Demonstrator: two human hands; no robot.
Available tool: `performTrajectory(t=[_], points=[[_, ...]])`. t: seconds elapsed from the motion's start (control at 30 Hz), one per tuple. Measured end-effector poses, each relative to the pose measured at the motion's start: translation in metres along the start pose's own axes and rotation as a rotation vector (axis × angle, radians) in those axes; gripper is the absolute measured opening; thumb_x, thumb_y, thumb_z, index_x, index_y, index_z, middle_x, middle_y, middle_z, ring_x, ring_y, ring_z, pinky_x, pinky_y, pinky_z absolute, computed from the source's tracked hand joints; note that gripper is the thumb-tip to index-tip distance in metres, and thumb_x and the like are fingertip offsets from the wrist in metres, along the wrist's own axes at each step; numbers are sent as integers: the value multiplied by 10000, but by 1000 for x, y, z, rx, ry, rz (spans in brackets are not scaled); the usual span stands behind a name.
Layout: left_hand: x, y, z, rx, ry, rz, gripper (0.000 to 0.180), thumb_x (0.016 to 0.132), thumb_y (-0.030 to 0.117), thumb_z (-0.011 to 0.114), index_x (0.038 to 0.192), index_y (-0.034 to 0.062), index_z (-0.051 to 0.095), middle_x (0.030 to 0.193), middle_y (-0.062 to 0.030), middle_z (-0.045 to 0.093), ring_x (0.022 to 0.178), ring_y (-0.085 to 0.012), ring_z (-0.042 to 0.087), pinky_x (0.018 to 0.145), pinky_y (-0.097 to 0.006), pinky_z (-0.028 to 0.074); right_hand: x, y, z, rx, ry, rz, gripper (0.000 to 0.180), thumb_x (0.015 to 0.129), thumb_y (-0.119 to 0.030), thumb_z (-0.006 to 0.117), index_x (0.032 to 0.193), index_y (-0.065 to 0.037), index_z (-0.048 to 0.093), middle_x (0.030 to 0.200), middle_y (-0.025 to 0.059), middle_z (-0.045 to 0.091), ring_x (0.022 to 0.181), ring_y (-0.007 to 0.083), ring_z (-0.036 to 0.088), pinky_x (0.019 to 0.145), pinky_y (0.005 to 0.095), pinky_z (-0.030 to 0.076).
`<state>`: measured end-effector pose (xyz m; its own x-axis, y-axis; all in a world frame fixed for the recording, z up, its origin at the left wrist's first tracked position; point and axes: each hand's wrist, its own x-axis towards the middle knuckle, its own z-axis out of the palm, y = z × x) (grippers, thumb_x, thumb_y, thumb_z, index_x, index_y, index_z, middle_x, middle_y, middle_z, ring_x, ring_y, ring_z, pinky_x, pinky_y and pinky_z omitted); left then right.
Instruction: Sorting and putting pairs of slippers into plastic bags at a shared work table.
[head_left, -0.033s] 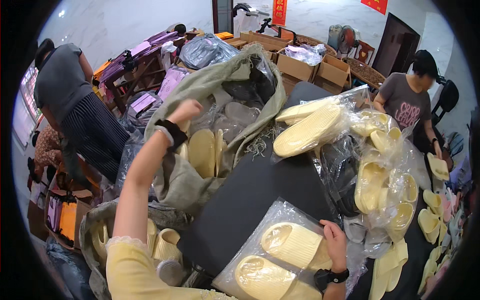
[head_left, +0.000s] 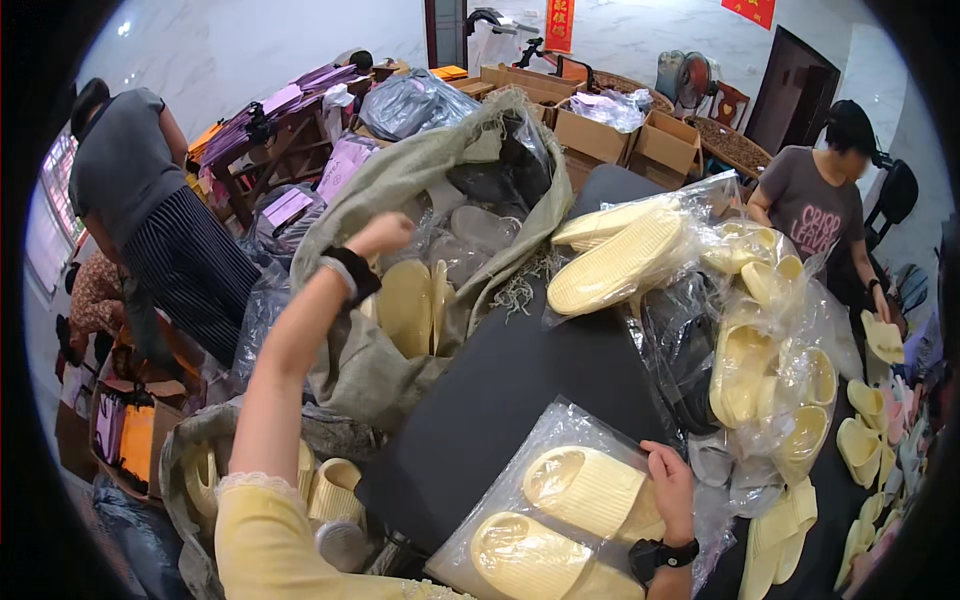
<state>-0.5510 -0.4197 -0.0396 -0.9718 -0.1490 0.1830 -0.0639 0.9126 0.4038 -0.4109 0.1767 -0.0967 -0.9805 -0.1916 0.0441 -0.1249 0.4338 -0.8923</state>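
My left arm reaches out over an open woven sack (head_left: 345, 225). My left hand (head_left: 385, 234) is closed above yellow slippers (head_left: 407, 308) standing in the sack; whatever its fingers hold, if anything, cannot be made out. Close to me, a pair of ribbed yellow slippers (head_left: 585, 490) lies in a clear plastic bag (head_left: 560, 425) on the black tabletop (head_left: 470, 440). My right hand (head_left: 672, 488) grips the bag's right edge, with part of its fingers hidden.
Bagged yellow slippers (head_left: 740, 370) are heaped at the right, beside loose slippers (head_left: 860, 450). Another sack (head_left: 190, 500) with slippers stands at lower left. A co-worker (head_left: 815, 200) at the far right handles a yellow slipper (head_left: 882, 337). Cardboard boxes (head_left: 590, 135) stand behind.
My left hand has shifted slightly right and down over the sack. The co-worker's hand and slipper at the right have lowered a little. My right hand stays put.
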Motion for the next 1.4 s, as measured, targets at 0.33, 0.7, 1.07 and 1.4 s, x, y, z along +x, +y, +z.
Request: performTrajectory(t=[0.33,0.7,1.07,1.4], points=[[29,-50,120,52,309,-301,858,727,328,721,1366,-45,288,1399,-270,321,1307,-403,295,1082,-431,264,1,5,7,-18,-1,-47,208,884,-132,549,1034,-38,658,1042,101,649,988,226,598,868,306,451],[64,11,154,56,288,-338,939,582,297,842,1333,54,333,1250,-209,496,1153,-362,478,934,-439,421,2,-6,3,-75,0,-27,210,894,-119,541,1034,-8,652,1032,101,648,961,195,599,845,279,445],[46,8,166,-74,349,-100,228,804,94,552,998,-24,570,871,-266,620,868,-433,592,736,-497,466,-5,-7,-1,-86,58,-85,200,878,-135,559,1021,-37,660,999,92,658,906,223,620,787,299,476],[57,-84,29,-133,643,225,146,837,127,521,905,17,588,814,-235,611,783,-417,590,659,-460,446,10,14,27,32,21,-239,238,905,-194,550,1077,-55,638,984,81,657,897,193,619,777,297,478]])
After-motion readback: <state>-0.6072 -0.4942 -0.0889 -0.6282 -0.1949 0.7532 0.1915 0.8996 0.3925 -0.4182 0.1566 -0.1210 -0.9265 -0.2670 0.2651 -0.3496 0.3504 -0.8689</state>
